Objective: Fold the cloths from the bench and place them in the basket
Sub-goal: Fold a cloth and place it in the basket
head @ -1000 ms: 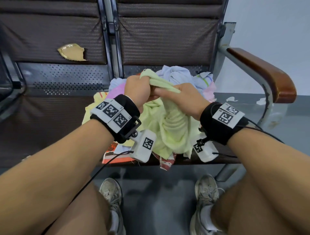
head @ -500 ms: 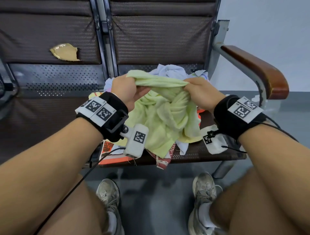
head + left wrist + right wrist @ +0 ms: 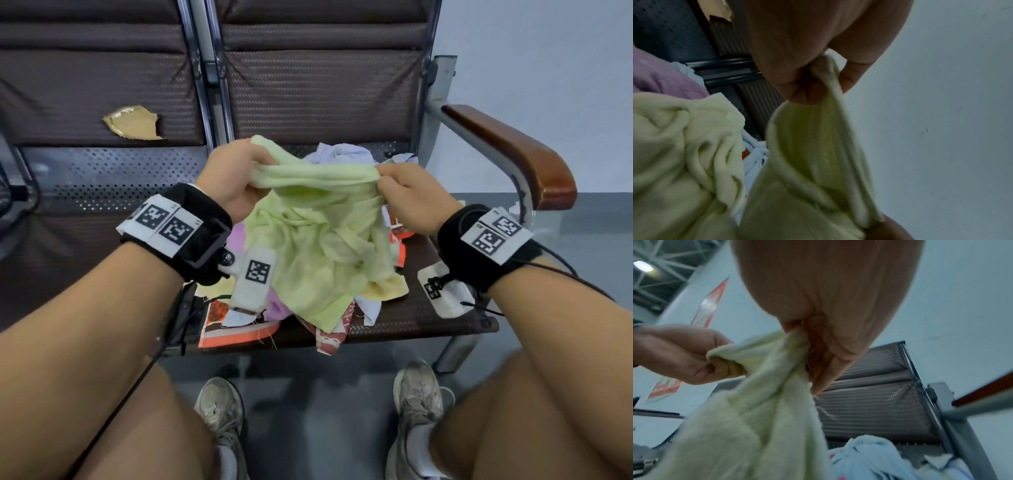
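A light green cloth (image 3: 318, 246) hangs bunched between my two hands above the bench seat. My left hand (image 3: 236, 178) grips its upper edge on the left; in the left wrist view the fingers (image 3: 809, 87) pinch the cloth (image 3: 813, 146). My right hand (image 3: 407, 192) pinches the same edge on the right, and the right wrist view shows the cloth (image 3: 766, 402) gathered in that hand (image 3: 818, 345). Under it lies a pile of cloths (image 3: 346, 154): pale blue, lilac, yellow and orange-patterned pieces. No basket is in view.
The bench (image 3: 428, 315) has dark woven seats and backs, with a torn patch (image 3: 133, 123) on the left back. A wooden armrest (image 3: 513, 150) on a metal frame stands at the right. My knees and shoes (image 3: 222, 407) are below, on grey floor.
My hands have moved apart along the green cloth's top edge and lifted it, stretching the edge between them. The cloth now hangs lower and more spread over the pile.
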{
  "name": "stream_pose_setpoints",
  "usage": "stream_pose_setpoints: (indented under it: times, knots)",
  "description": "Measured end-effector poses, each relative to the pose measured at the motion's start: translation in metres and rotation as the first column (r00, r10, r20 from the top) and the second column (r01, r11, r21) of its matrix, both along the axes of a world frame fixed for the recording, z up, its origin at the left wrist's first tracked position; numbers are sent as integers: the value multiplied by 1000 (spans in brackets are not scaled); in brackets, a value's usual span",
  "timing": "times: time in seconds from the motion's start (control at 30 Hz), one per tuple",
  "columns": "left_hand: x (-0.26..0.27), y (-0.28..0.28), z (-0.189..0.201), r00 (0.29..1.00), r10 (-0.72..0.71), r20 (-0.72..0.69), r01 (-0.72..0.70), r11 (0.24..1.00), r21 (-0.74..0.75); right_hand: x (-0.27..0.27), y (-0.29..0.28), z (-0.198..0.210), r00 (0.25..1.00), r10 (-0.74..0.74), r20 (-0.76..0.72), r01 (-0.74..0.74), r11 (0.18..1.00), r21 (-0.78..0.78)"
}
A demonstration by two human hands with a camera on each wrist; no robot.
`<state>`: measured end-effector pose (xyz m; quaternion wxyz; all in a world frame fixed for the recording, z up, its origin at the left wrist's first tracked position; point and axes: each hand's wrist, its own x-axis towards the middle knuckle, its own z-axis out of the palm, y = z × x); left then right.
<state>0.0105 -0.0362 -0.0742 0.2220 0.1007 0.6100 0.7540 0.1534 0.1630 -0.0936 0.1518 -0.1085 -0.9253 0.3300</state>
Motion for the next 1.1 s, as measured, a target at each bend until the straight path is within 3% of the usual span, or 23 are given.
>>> stream_pose_setpoints:
  times: [0.07,0.1,0.13,0.2,0.33,0.4,0.47,0.53,0.6,0.67,0.77,0.83,0.93,1.1]
  knots:
    - [-3,-5,5,991,93,-93,-91,996,16,2,3,8,998,14,-56,-16,999,-52]
    - [-5,-6,9,974,135,-180,-136,991,6,3,6,13,998,12,-69,-12,1000,-2]
    - [-6,-7,12,947,162,-277,-171,985,-10,4,8,18,998,17,-57,-10,991,130]
    - [-7,-5,18,899,197,-391,-221,975,-17,4,14,24,999,38,14,-40,896,442]
    - [-7,3,26,913,221,-344,-239,971,-9,2,26,31,997,-57,56,13,802,597]
    - [-9,5,28,931,137,-339,-184,977,-110,1,30,33,994,-111,-8,98,833,545]
    - [-10,4,30,938,49,-344,-127,969,-210,0,32,35,983,-151,-101,178,913,367]
    - [-12,0,34,945,56,-322,-132,966,-220,1,31,36,977,-142,-161,175,961,213]
    - [-17,-5,38,964,83,-254,-128,978,-163,4,29,36,992,-51,-119,86,947,311]
    - [-24,-12,42,977,84,-194,-113,984,-139,7,31,35,999,32,-8,-24,863,505]
    - [-36,-21,44,968,64,-243,-124,962,-243,11,46,37,983,13,183,-121,794,595]
    - [-41,-29,43,953,17,-303,-134,920,-369,15,54,40,969,-53,241,-95,821,563]
    - [-39,-37,39,943,-149,-299,-20,869,-494,18,59,44,982,-80,172,-10,883,469]
    - [-33,-38,38,932,-330,-149,255,891,-375,10,63,60,995,-71,68,45,945,324]
